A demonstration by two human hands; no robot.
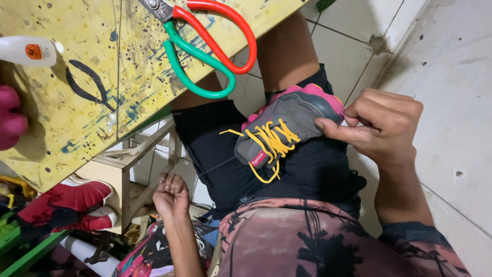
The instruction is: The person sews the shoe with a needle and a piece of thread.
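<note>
On the lap, a grey-and-pink shoe (287, 125) with yellow laces; right hand (384, 125) grips it; left hand (171, 195) pinches a taut thread (218, 165).

Soft, even indoor light fills the scene, brightest on the pale floor tiles (451, 77) at the right and on the yellow table (77, 102) at the upper left. Shadows are faint and diffuse; the area beneath the table, at the lower left, sits in deeper shade. A mild sheen shows on the scissors' (210, 51) red and green handles. Focus is fairly sharp at the centre, softer toward the bottom edge. Straight lines bow slightly near the corners.
</note>
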